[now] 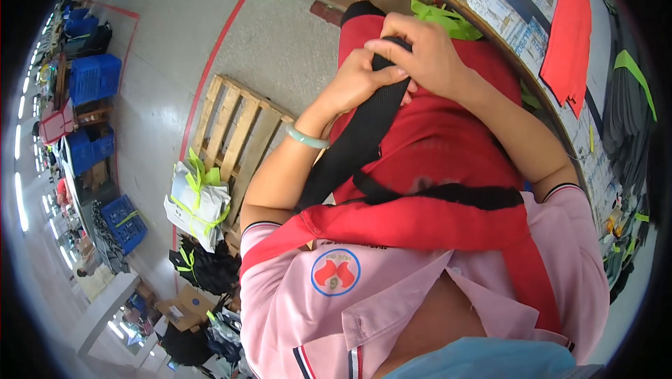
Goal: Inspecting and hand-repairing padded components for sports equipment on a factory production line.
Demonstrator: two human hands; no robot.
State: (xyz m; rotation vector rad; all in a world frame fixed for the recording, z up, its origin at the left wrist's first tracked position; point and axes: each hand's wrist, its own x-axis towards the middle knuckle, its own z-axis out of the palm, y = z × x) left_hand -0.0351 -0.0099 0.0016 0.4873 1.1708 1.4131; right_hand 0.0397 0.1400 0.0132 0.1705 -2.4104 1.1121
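Note:
Over my lap, both hands grip a long black mesh fabric strip (364,123). My left hand (353,79), below a pale green bangle (306,137), is closed round the strip's upper part with the thumb lying across it. Close against it on the right, my right hand (428,53) is curled over the upper end, its thumb reaching toward the left hand. From there the strip runs down and left, passing behind my left forearm. Beneath it lies my red apron (441,134). The fingertips under the strip are partly hidden.
A worktable (514,29) curves along the right, bearing a red fabric piece (568,43) and a bundle of dark grey strips (626,116). At left stand a wooden pallet (241,127), a tied white package (196,200) and blue crates (94,78). Bright green strips (448,20) stick out beyond my lap.

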